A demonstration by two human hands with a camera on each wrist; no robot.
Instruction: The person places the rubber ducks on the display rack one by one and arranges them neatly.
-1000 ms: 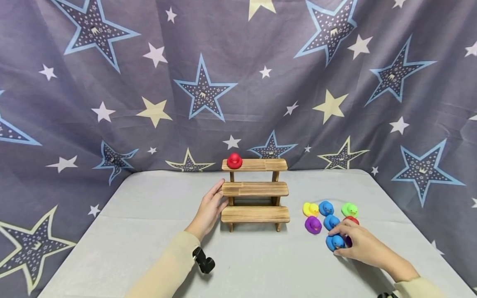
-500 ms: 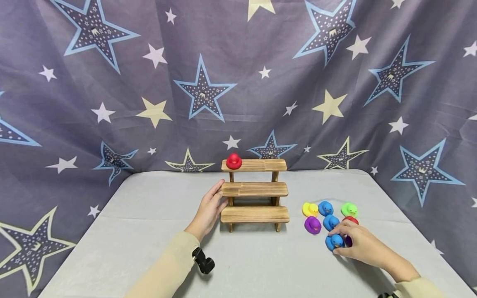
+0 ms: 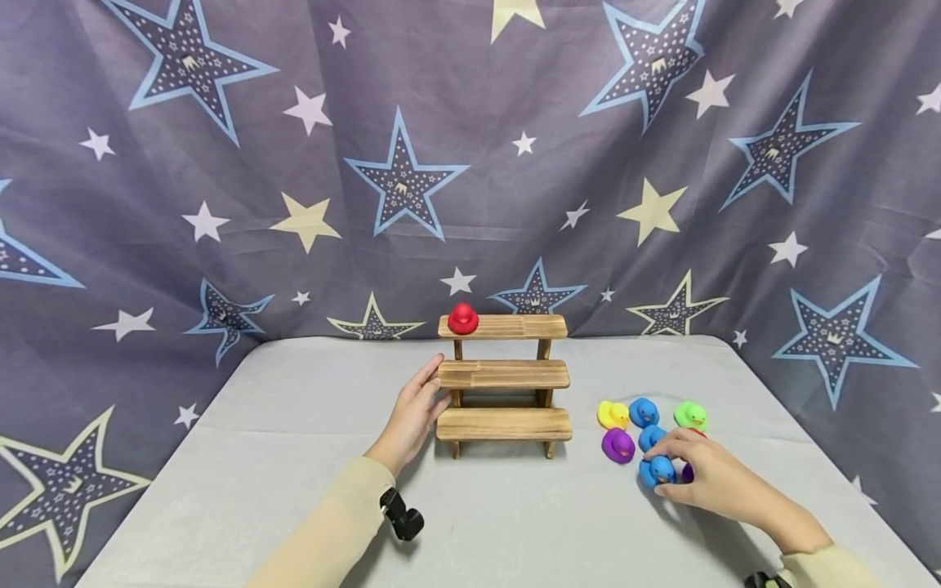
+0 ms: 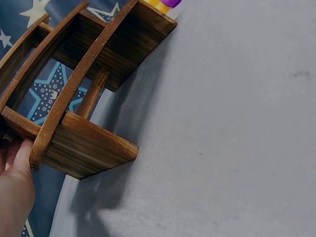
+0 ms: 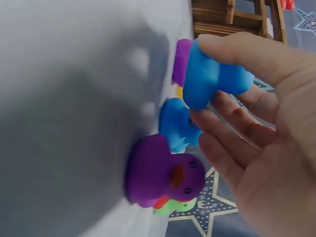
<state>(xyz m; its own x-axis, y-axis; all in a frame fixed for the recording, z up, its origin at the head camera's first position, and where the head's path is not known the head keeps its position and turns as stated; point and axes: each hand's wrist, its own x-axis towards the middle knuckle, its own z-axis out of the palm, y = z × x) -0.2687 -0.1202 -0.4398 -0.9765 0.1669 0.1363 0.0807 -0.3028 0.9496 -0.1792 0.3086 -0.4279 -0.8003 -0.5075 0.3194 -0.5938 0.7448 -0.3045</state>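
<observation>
My right hand (image 3: 709, 475) pinches a blue rubber duck (image 3: 657, 471) between thumb and fingers. In the right wrist view that blue duck (image 5: 210, 74) sits apart from the tabletop, and a purple duck (image 5: 158, 173) stands below it. My left hand (image 3: 412, 415) rests at the left side of a three-step wooden display stand (image 3: 503, 423), its fingertips at the end of the middle step. The left wrist view shows those fingers (image 4: 22, 158) against the stand's side. A red duck (image 3: 462, 318) sits at the left end of the top step.
Left of my right hand are a yellow duck (image 3: 613, 414), a purple duck (image 3: 618, 445) and two blue ducks, one farther back (image 3: 644, 412). A green duck (image 3: 690, 415) stands behind the hand; a red one is mostly hidden. A star-patterned cloth (image 3: 515, 204) hangs behind the table.
My right hand has lifted the blue duck slightly and shifted it a little to the left and back. My left hand and the stand have stayed in place.
</observation>
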